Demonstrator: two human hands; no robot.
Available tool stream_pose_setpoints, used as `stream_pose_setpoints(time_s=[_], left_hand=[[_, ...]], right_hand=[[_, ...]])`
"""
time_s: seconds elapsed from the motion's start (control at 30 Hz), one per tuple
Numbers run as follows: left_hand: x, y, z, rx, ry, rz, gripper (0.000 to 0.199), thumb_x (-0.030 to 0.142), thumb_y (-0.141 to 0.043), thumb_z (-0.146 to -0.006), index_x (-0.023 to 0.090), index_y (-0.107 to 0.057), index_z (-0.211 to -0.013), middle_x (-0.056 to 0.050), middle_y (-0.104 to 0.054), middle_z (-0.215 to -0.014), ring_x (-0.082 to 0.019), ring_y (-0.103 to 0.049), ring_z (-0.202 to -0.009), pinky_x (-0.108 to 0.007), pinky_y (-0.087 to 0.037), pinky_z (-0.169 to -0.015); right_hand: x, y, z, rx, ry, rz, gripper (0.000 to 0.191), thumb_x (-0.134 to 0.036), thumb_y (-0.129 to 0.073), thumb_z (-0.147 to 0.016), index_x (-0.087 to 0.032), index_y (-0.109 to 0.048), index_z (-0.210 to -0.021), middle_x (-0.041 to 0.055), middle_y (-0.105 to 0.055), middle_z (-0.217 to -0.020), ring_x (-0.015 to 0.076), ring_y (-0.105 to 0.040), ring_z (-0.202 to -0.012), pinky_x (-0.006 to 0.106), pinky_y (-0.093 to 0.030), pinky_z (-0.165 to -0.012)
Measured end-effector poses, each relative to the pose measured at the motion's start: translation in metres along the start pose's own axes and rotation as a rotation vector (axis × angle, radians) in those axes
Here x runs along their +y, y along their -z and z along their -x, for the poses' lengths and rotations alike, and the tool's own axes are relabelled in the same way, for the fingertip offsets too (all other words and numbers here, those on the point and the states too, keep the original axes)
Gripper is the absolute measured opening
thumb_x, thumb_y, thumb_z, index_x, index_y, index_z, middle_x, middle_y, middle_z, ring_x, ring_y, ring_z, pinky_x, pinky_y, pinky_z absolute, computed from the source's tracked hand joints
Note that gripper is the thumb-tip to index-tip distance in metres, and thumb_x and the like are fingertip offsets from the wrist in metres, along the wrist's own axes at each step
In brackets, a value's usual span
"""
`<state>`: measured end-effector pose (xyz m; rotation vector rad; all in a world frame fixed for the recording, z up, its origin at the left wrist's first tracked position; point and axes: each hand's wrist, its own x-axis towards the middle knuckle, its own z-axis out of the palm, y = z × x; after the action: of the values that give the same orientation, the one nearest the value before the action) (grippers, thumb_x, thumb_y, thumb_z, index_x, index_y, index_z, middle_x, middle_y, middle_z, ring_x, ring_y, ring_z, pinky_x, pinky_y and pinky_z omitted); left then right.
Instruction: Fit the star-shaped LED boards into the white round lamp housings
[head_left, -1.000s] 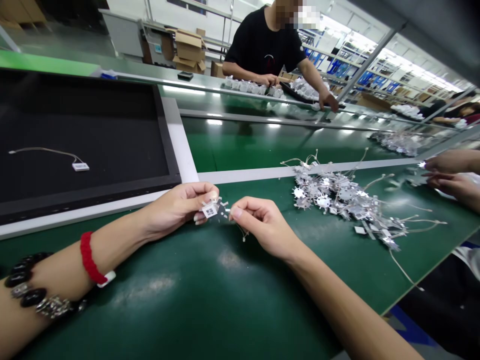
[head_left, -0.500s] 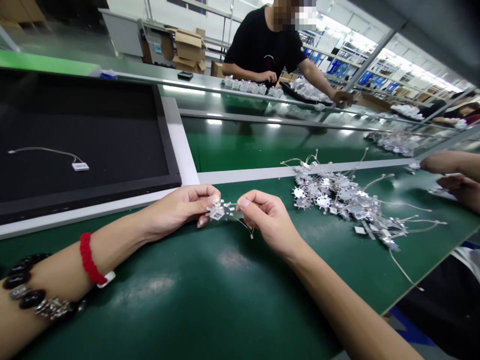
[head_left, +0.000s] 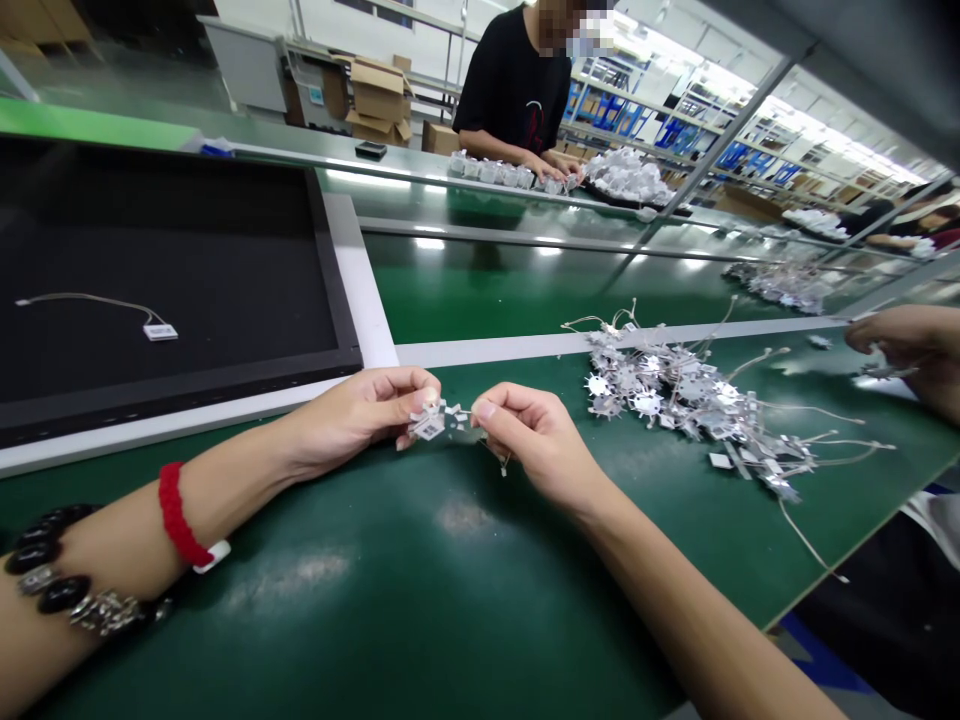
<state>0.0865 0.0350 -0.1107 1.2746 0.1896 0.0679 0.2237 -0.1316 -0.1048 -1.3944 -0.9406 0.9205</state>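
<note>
My left hand (head_left: 379,408) pinches a small silvery star-shaped metal piece (head_left: 429,424) between thumb and fingers; a white square with a dark printed code shows on it. Close by on the right, my right hand (head_left: 532,435) is closed in a pinch on the thin cable (head_left: 504,466) of that piece, its small end hanging below the fingers. Both hands are just above the green table (head_left: 360,600). To their right lies a heap of similar silvery pieces (head_left: 675,390) with pale cables sticking out.
At left, a black panel (head_left: 225,250) with a pale frame bears one white block with a cable (head_left: 160,331). A co-worker's hand (head_left: 907,340) holds a silvery piece at far right. Across the line a person in black (head_left: 514,90) handles a row of white pieces (head_left: 495,172).
The piece in my left hand has turned slightly, and my hands have barely moved. The person opposite has drawn the outstretched arm back to the row. The co-worker's hands at right have shifted.
</note>
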Motion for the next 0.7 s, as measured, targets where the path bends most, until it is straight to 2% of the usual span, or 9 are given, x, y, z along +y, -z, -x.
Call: stream_pose_setpoints(time_s=[0.13, 0.23, 0.4, 0.5, 0.6, 0.7], left_hand=[[0.0008, 0.0004, -0.0011, 0.023, 0.009, 0.017, 0.049, 0.053, -0.090, -0.076, 0.014, -0.061, -0.075, 0.003, -0.057, -0.068, -0.008, -0.049, -0.057, -0.020, -0.038, -0.057], [0.0002, -0.0008, -0.0010, 0.027, 0.037, 0.040, 0.049, 0.054, -0.090, -0.076, 0.014, -0.062, -0.076, 0.001, -0.062, -0.071, -0.010, -0.054, -0.062, -0.021, -0.046, -0.059], [-0.0053, 0.0003, -0.0011, 0.064, 0.075, 0.097, 0.047, 0.051, -0.092, -0.075, 0.015, -0.063, -0.083, -0.003, -0.068, -0.082, -0.017, -0.066, -0.079, -0.024, -0.056, -0.062], [-0.0075, 0.0020, -0.0015, 0.099, 0.097, 0.126, 0.041, 0.045, -0.090, -0.079, 0.016, -0.061, -0.085, -0.003, -0.070, -0.084, -0.019, -0.071, -0.083, -0.023, -0.059, -0.064], [-0.0065, 0.0022, -0.0018, 0.133, 0.126, 0.142, 0.030, 0.038, -0.081, -0.089, 0.017, -0.061, -0.089, -0.005, -0.073, -0.085, -0.018, -0.074, -0.084, -0.022, -0.061, -0.068], [-0.0052, 0.0014, -0.0016, 0.145, 0.141, 0.157, 0.026, 0.041, -0.071, -0.096, 0.018, -0.061, -0.097, -0.007, -0.075, -0.085, -0.019, -0.075, -0.083, -0.024, -0.062, -0.069]], right_hand=[[0.0004, -0.0001, -0.0010, 0.010, 0.005, -0.003, 0.031, -0.045, -0.067, -0.090, -0.018, -0.061, -0.076, -0.0053, -0.045, -0.059, 0.0083, -0.036, -0.053, 0.023, -0.029, -0.048], [0.0009, -0.0017, -0.0020, 0.070, 0.023, 0.028, 0.029, -0.045, -0.067, -0.090, -0.018, -0.064, -0.080, -0.0038, -0.050, -0.063, 0.0086, -0.038, -0.054, 0.023, -0.029, -0.049], [0.0037, -0.0028, -0.0019, 0.166, 0.045, 0.137, 0.027, -0.040, -0.068, -0.090, -0.018, -0.070, -0.105, -0.0004, -0.060, -0.075, 0.0106, -0.046, -0.060, 0.025, -0.038, -0.055], [0.0056, -0.0025, -0.0016, 0.114, 0.049, 0.146, 0.028, -0.040, -0.065, -0.093, -0.017, -0.070, -0.108, 0.0022, -0.067, -0.081, 0.0113, -0.053, -0.064, 0.026, -0.043, -0.058], [0.0072, -0.0022, -0.0022, 0.034, 0.024, 0.086, 0.029, -0.040, -0.065, -0.093, -0.016, -0.069, -0.109, 0.0016, -0.069, -0.080, 0.0100, -0.056, -0.058, 0.025, -0.045, -0.054], [0.0086, -0.0019, -0.0032, 0.039, -0.002, 0.014, 0.029, -0.040, -0.068, -0.091, -0.015, -0.069, -0.106, 0.0024, -0.071, -0.082, 0.0085, -0.057, -0.054, 0.024, -0.046, -0.052]])
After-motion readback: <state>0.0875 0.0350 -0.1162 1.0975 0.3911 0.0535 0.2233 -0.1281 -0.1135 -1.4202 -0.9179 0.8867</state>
